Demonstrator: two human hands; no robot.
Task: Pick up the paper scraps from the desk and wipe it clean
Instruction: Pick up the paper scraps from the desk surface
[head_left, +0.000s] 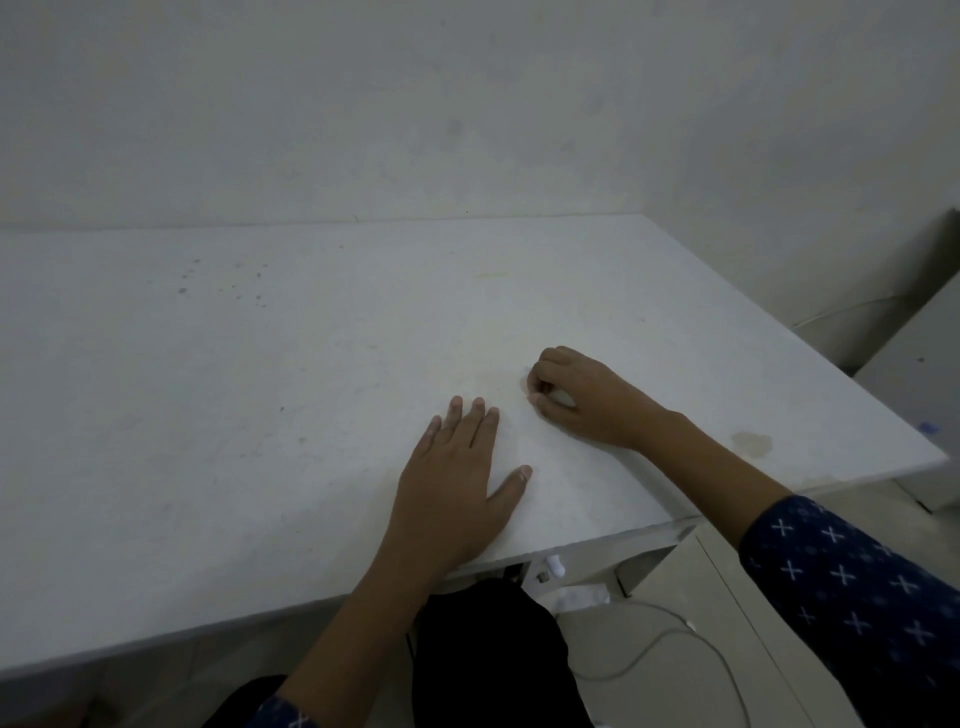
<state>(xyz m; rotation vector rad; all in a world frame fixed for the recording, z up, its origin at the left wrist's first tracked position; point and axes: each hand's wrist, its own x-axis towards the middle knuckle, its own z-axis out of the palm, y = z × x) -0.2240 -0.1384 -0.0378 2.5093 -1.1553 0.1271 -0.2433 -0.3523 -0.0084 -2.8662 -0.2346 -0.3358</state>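
Observation:
The white desk (260, 415) fills most of the view and carries faint smudges. My left hand (457, 467) lies flat on it near the front edge, palm down with fingers straight. Just to its right, my right hand (582, 395) rests on the desk with its fingers curled round a small white wad of paper scraps (562, 399), only a bit of which shows between thumb and fingers. No loose scraps show elsewhere on the desk.
A brownish stain (753, 442) marks the desk near its right corner, and dark specks (223, 280) dot the far left. A white wall stands behind. Below the front edge are my dark-clad legs (483, 660), a white cable (665, 639) on the floor and a pale cabinet (914, 395) at right.

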